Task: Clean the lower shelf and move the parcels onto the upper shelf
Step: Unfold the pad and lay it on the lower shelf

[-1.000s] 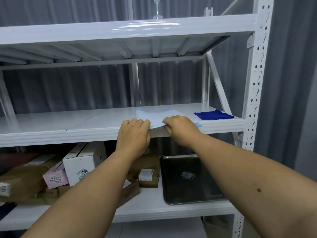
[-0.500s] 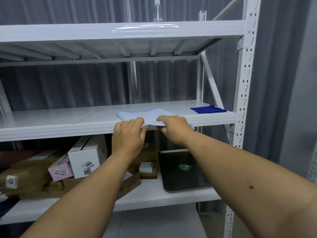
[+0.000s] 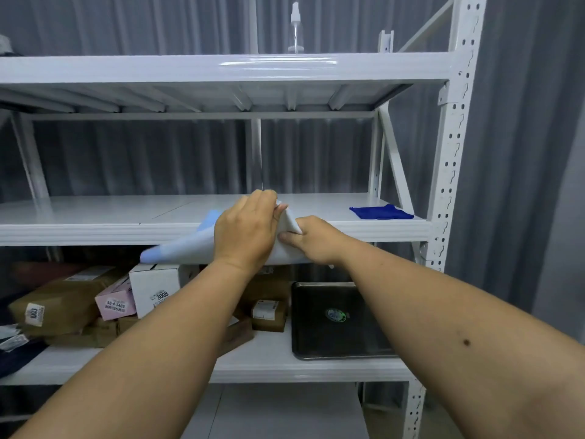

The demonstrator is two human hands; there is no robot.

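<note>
At the middle shelf's [image 3: 95, 231] front edge, both hands pinch a pale blue cloth [image 3: 190, 248]: the left grip [image 3: 245, 231] curled over its top fold, the right grip [image 3: 311, 239] closed on its right end. Below them, parcels [image 3: 63, 299] crowd the lower shelf [image 3: 285, 369], left of a dark tray [image 3: 335, 321].

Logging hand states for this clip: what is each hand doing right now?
Left hand: closed, gripping the light blue cloth.
Right hand: closed, pinching the same cloth.
</note>
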